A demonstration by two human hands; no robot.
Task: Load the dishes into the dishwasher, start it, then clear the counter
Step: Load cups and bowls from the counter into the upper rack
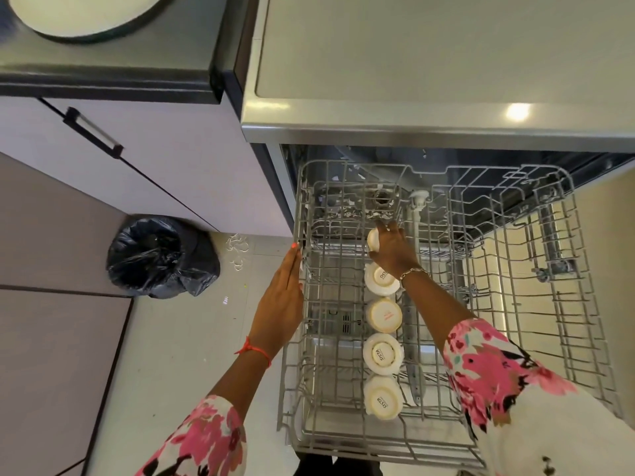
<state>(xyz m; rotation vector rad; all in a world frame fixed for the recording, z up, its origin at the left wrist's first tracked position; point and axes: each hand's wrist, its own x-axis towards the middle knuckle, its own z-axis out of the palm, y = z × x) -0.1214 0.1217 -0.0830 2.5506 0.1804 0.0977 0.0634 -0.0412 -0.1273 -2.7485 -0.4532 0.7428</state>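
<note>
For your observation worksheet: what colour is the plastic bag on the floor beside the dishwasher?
Black; the plastic bag shows best in the head view.

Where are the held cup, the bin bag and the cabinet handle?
held cup [372, 239]: head view, its exposed white side
bin bag [158, 257]: head view, crumpled middle
cabinet handle [92, 132]: head view, middle of bar

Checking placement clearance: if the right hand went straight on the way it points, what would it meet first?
Likely the rack wires just beyond the right hand, which holds a cup; depth is unclear.
</note>
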